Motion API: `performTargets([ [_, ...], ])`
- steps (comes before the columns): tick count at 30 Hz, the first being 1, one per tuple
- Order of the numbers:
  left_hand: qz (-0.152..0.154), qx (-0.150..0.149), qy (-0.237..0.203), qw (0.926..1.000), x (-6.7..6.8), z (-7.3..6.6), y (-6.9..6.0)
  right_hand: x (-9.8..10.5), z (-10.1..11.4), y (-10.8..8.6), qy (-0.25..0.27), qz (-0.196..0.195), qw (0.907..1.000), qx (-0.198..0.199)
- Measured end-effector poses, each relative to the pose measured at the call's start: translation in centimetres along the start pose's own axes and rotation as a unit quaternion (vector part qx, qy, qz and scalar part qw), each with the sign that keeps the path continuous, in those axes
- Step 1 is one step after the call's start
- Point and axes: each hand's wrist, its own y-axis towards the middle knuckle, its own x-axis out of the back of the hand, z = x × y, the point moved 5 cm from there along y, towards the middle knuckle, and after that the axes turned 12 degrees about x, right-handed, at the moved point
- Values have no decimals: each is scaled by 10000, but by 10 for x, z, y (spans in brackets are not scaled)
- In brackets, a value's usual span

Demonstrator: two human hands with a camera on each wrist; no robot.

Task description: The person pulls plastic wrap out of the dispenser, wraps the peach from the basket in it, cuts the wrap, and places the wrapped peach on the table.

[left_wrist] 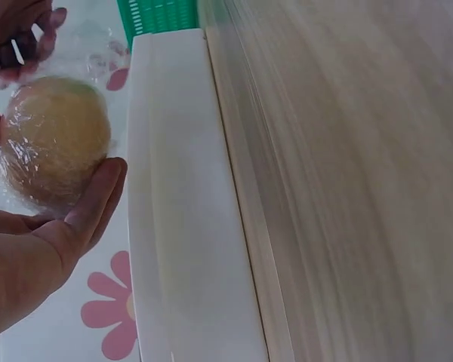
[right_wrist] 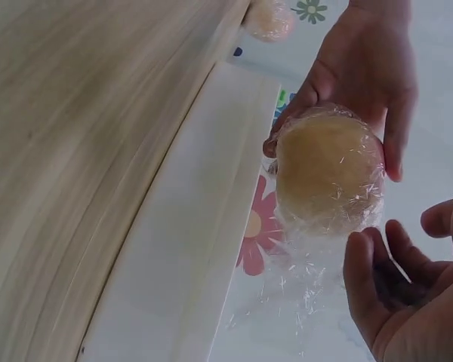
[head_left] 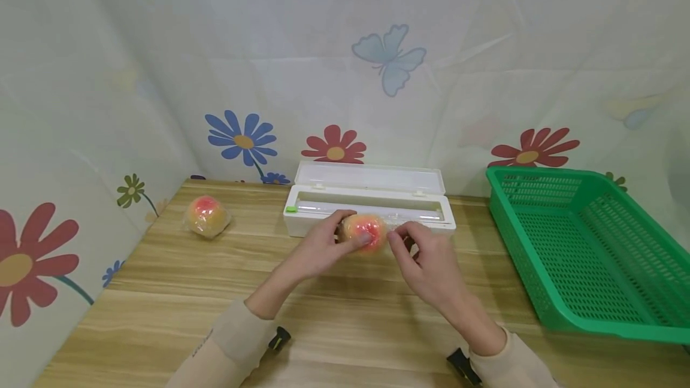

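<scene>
A red-and-yellow peach (head_left: 365,231) in clear plastic wrap is gripped by my left hand (head_left: 323,244), thumb across its near side. The left wrist view shows the peach's yellow underside (left_wrist: 57,139) with the fingers around it. My right hand (head_left: 431,265) is at the peach's right side, thumb and forefinger brought together at the edge of the plastic wrap (right_wrist: 366,215). A loose, crinkled tail of film (right_wrist: 306,283) hangs off the peach in the right wrist view. Just behind the hands sits a white wrap dispenser (head_left: 372,196), lid raised, with a roll inside.
Another wrapped peach (head_left: 207,217) sits on the left of the wooden table (head_left: 345,328). To the right stands a green plastic basket (head_left: 609,256). A flower-printed cloth (head_left: 458,64) hangs behind the table.
</scene>
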Motion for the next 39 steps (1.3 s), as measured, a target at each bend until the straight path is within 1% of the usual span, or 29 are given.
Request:
performTargets([
  [2, -40, -11, 19, 10000, 0, -1, 0, -1, -1, -1, -29, -16, 9998, -183],
  [5, -80, -39, 55, 9999, 0, -2, 0, -2, -4, -2, -21, 59, 9991, -427],
  [12, -87, -201, 42, 9998, 0, -3, 0, -7, -10, -4, -28, 423, 9954, -863],
  [20, 21, -280, -56, 9996, -1, -7, -3, -10, -15, -6, 73, 580, 9928, -1042],
  [27, 77, -263, -140, 9995, -3, -7, -3, -14, -21, -8, 464, 776, 9860, -1401],
  [31, 68, -282, -164, 9994, -3, -8, -3, -14, -22, -9, 602, 801, 9847, -1429],
  [39, -39, -330, -26, 9994, -3, -12, -5, -16, -25, -9, 817, 767, 9836, -1416],
])
